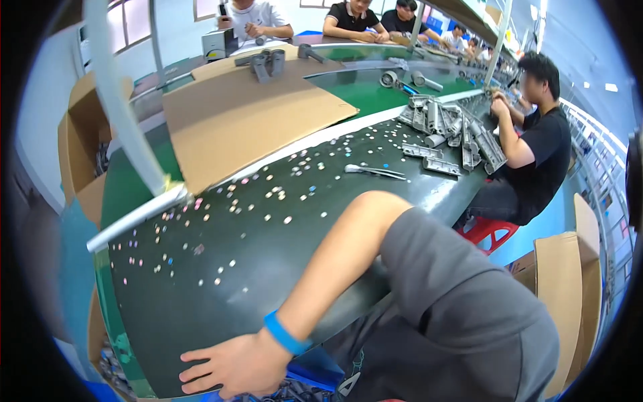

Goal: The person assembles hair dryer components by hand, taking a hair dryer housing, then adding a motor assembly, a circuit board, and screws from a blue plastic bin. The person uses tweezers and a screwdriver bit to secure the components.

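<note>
My right arm, in a dark grey sleeve with a blue wristband (pixel 287 333), reaches across from the right, elbow bent. At its end my right hand (pixel 244 367) lies back up at the near left edge of the dark green work table (pixel 221 315), fingers spread and nothing visible in them. Many small coloured discs (pixel 274 193) are scattered over the table ahead of the hand. Farther off lies a pair of tweezers (pixel 375 171). Close by the wrist, a blue bin (pixel 315 374) holding dark parts shows below the table edge. My left hand is out of view.
Grey metal housings (pixel 449 127) are heaped at the far right, near a seated co-worker (pixel 542 134). A cardboard sheet (pixel 248 120) covers the table's far side, beside a white post (pixel 127 114). Cardboard boxes (pixel 559 275) stand right and left. Other people sit opposite.
</note>
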Demonstrator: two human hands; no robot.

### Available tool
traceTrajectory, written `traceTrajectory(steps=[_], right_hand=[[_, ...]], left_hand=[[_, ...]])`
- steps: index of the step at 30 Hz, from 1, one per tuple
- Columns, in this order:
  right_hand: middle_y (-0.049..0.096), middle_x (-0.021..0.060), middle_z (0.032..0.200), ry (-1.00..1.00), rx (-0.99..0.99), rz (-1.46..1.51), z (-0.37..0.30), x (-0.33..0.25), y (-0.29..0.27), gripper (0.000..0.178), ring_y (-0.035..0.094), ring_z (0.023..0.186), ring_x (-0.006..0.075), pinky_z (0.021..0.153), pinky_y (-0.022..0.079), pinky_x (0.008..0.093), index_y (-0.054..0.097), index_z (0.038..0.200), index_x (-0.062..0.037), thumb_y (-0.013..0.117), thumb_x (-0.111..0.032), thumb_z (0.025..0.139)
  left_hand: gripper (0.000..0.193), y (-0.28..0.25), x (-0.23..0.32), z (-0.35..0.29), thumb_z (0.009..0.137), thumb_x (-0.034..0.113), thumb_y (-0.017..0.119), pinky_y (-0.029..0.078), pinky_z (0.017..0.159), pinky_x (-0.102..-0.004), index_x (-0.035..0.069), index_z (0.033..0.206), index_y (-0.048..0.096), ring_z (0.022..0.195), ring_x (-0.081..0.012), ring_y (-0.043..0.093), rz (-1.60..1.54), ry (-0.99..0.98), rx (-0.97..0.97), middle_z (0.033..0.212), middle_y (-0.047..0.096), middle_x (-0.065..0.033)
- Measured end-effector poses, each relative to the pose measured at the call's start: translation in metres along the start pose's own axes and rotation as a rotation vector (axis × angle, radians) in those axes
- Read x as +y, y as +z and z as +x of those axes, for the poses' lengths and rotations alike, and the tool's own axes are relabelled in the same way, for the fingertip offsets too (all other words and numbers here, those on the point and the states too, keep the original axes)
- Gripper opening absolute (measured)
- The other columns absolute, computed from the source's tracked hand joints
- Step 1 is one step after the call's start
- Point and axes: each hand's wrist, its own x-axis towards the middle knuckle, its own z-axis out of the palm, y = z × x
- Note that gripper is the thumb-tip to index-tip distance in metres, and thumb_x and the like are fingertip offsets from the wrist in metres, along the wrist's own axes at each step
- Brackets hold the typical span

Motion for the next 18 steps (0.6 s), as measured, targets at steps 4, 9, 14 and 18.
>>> traceTrajectory(steps=[4, 9, 14, 18], right_hand=[[0.049, 0.0166, 0.151, 0.025, 0.066, -0.044, 0.001, 0.002, 0.015, 0.042, 0.037, 0.146, 0.0356, 0.116, 0.028, 0.0625, 0.075, 0.109, -0.0108, 0.069, -0.042, 0.080], [0.071, 0.0203, 0.110, 0.198, -0.072, 0.538, -0.029, 0.025, -0.075, 0.029, 0.067, 0.106, 0.0387, 0.092, 0.053, 0.0529, 0.075, 0.093, -0.0080, 0.063, -0.030, 0.079], [0.074, 0.0163, 0.092, 0.893, -0.178, -0.113, -0.213, 0.105, -0.247, 0.026, 0.070, 0.084, 0.0369, 0.074, 0.055, 0.0495, 0.074, 0.100, -0.0118, 0.063, -0.031, 0.088], [0.068, 0.0158, 0.127, 1.721, -0.150, -0.628, -0.405, 0.142, -0.348, 0.043, 0.065, 0.117, 0.0367, 0.100, 0.052, 0.0480, 0.065, 0.127, -0.0121, 0.063, -0.027, 0.087]], left_hand=[[0.029, -0.122, 0.069, 0.046, 0.080, 0.031, 0.072, 0.055, 0.072, -0.0467, 0.008, 0.098, 0.072, 0.080, -0.0352, 0.069, -0.013, 0.126, 0.021, 0.091, 0.070, -0.0134], [0.029, -0.228, 0.169, 0.079, 0.079, 0.021, 0.074, 0.054, 0.075, -0.0491, 0.006, 0.104, 0.070, 0.084, -0.0375, 0.068, -0.065, 0.219, 0.009, 0.098, 0.069, -0.0154], [0.032, -0.273, 0.279, 0.106, 0.078, 0.014, 0.075, 0.054, 0.078, -0.0509, 0.005, 0.108, 0.069, 0.088, -0.0393, 0.067, -0.162, 0.272, -0.026, 0.103, 0.068, -0.0171], [0.024, -0.277, 0.347, 0.132, 0.080, 0.021, 0.075, 0.054, 0.073, -0.0494, 0.008, 0.100, 0.071, 0.085, -0.0409, 0.067, 0.160, 0.514, -0.249, 0.098, 0.065, -0.0145]])
